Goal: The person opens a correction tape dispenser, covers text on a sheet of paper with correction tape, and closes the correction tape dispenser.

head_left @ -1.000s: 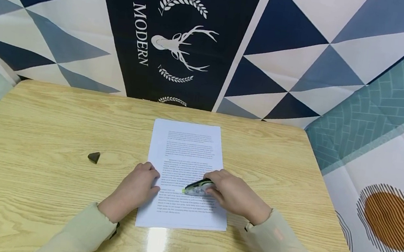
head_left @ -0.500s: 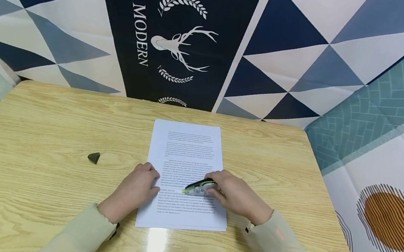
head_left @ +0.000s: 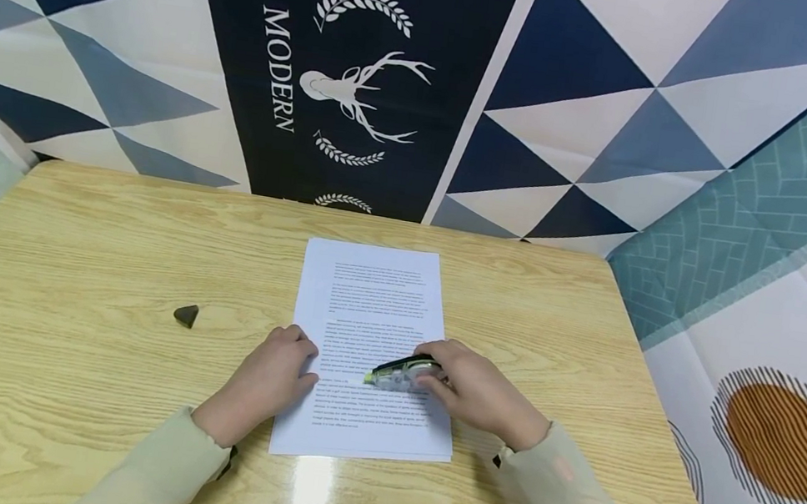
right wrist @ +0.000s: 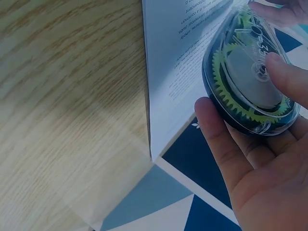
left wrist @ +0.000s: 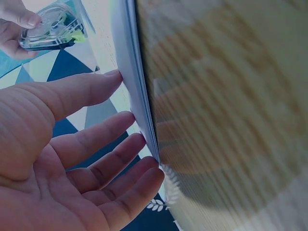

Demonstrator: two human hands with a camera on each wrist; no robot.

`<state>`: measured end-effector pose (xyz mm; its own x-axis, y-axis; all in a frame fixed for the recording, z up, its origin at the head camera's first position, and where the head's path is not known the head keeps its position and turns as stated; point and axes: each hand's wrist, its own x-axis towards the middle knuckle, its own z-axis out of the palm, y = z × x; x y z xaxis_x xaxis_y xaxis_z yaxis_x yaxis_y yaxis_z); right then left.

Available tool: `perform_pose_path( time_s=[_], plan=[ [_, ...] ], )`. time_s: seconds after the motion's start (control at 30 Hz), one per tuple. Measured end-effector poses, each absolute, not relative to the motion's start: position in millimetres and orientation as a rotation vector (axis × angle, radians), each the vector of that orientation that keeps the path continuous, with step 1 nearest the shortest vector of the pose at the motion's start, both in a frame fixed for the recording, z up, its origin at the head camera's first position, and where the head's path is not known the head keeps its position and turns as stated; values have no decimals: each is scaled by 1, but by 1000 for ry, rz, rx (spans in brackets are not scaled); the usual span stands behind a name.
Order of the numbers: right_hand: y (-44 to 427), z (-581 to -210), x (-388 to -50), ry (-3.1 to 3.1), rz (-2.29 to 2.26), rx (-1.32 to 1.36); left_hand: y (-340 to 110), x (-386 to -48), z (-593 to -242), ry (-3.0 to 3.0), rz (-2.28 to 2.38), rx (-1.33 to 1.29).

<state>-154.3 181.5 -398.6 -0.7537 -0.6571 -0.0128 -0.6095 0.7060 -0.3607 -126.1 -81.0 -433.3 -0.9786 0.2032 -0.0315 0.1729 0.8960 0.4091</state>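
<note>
A stack of printed paper (head_left: 365, 441) lies on the wooden table. My left hand (head_left: 271, 374) rests on its left edge; in the left wrist view the fingers (left wrist: 103, 163) and thumb are spread, with their tips touching the paper's side. With thumb and fingers, my right hand (head_left: 484, 392) grips a correction tape dispenser (head_left: 396, 375), which has a clear body and a black edge. Its light-green tip points left, over or on the printed lines; whether it touches the sheet I cannot tell. Green toothed wheels show inside the dispenser (right wrist: 252, 82) in the right wrist view.
A small dark wedge-shaped piece (head_left: 186, 315) lies on the table (head_left: 93, 382), left of the paper. Behind the table's far edge hangs a patterned cloth (head_left: 355, 95) with triangles and a deer head. Another cloth (head_left: 769, 415) hangs at the right.
My right hand has shifted very slightly to the right with the correction tape dispenser. My left hand stays at the paper's left edge.
</note>
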Motion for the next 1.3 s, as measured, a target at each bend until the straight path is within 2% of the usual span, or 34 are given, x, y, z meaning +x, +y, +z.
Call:
perform_pose_path(
  time_s=[0.57, 1.0, 1.3],
  plan=[
    [187, -396, -153, 2769, -729, -912, -100, -125, -428, 3077, 760, 324],
    [190, -395, -155, 2739, -812, -837, -179, -120, -409, 3026, 886, 223],
    [193, -396, -160, 2681, -924, -711, -223, -120, -409, 2984, 841, 129]
  ],
)
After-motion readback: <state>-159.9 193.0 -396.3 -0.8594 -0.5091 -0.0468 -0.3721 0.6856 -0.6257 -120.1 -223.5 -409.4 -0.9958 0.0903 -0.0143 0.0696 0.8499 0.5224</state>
